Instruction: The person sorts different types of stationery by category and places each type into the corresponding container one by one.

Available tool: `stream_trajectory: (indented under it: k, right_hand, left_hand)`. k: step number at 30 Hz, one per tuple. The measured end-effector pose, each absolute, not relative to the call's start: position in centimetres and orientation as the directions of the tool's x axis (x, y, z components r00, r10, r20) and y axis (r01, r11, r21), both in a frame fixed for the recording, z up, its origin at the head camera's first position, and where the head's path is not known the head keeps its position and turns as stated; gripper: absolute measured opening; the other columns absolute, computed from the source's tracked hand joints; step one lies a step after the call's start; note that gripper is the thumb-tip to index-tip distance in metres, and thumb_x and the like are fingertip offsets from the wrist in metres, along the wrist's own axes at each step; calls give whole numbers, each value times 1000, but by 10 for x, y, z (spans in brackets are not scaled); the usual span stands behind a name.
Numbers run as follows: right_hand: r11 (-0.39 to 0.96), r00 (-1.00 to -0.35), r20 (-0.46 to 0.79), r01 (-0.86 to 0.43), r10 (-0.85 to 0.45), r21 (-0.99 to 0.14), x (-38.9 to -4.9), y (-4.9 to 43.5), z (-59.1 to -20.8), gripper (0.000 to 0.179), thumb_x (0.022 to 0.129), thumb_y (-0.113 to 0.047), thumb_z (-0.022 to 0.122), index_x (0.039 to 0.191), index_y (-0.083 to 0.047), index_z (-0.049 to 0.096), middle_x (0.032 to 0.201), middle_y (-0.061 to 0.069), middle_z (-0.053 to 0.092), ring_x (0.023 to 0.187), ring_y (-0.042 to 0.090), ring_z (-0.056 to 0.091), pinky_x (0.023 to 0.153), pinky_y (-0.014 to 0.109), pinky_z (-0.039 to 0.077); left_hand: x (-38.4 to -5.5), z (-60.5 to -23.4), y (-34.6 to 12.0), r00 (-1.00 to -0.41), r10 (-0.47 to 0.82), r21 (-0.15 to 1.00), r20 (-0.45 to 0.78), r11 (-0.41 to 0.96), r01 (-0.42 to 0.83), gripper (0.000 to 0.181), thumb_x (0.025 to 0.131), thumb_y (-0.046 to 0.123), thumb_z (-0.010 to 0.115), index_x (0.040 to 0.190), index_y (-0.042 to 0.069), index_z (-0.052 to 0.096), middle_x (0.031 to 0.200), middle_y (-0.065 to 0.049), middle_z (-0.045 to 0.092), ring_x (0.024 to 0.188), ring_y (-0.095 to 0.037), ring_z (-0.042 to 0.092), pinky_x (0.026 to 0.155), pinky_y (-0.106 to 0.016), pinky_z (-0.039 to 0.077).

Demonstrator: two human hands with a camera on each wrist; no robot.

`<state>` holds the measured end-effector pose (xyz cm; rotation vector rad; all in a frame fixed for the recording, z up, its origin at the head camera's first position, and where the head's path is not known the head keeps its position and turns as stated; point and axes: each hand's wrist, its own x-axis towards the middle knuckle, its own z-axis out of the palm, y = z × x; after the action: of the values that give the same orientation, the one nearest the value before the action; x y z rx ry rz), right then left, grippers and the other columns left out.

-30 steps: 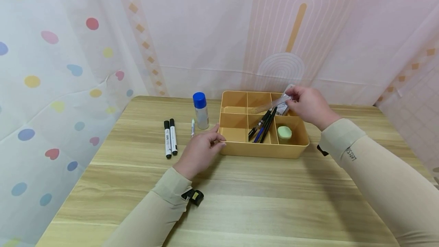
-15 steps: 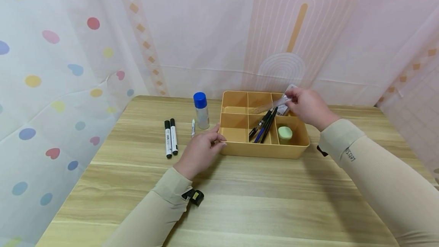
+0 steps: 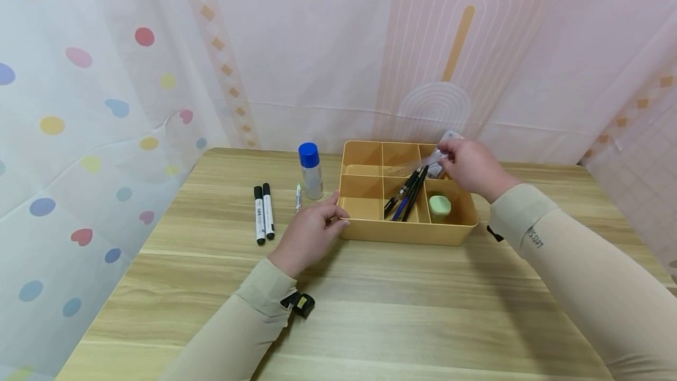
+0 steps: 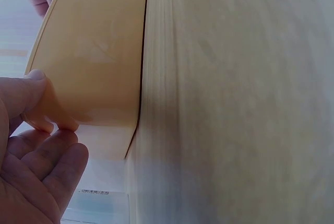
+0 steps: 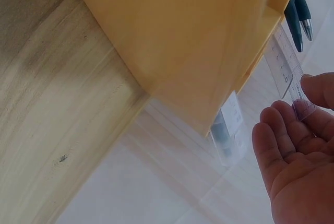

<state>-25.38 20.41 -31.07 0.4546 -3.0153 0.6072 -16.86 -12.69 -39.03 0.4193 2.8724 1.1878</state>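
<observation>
Currently, the right hand (image 3: 471, 166) pinches a clear ruler (image 5: 279, 63) above the back right of the box (image 3: 407, 233), the ruler slanting down to its back middle compartment. The left hand (image 3: 308, 231) grips the box's near left corner. Pens (image 3: 410, 194) lean in the box's front middle compartment; a bottle (image 3: 314, 181) stands left of the box, with two markers (image 3: 259, 216) lying farther left.

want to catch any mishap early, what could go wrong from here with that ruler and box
The clear ruler pinched by the right hand could snag the pens, whose upper ends stand close to it in the head view. The left hand grips only one corner of the divided organizer, so a tug might twist it. The blue-capped bottle stands upright near that hand and could be knocked.
</observation>
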Motion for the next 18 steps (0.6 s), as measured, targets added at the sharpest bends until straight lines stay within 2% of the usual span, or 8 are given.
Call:
stream_trajectory:
  k: [7,11,18]
  right_hand:
    - [897,-954,68,-297,-291,-326,-255,202,-311,39,104,-11,60,136,10,61,110,25,75,96,35,69,90,52,55]
    - [907,-953,56,-302,-299,-292,-255,201,-312,42,104,-13,60,139,9,61,106,24,77,92,34,70,89,53,55]
    - [912,-952,24,-299,-305,-280,-256,201,-316,42,105,-17,60,141,5,61,104,21,77,82,28,66,80,48,54]
  left_hand:
    - [-169,-391,-127,-964,249,697,94,675,242,6,102,24,72,100,21,78,163,0,46,123,-28,71,79,-33,54]
    - [-169,-390,-126,-965,246,698,90,676,237,6,102,24,72,100,21,77,163,0,46,122,-28,71,78,-33,53]
    - [-167,-387,-126,-961,255,698,105,669,254,7,102,22,72,99,19,77,162,-4,48,106,-25,75,74,-31,51]
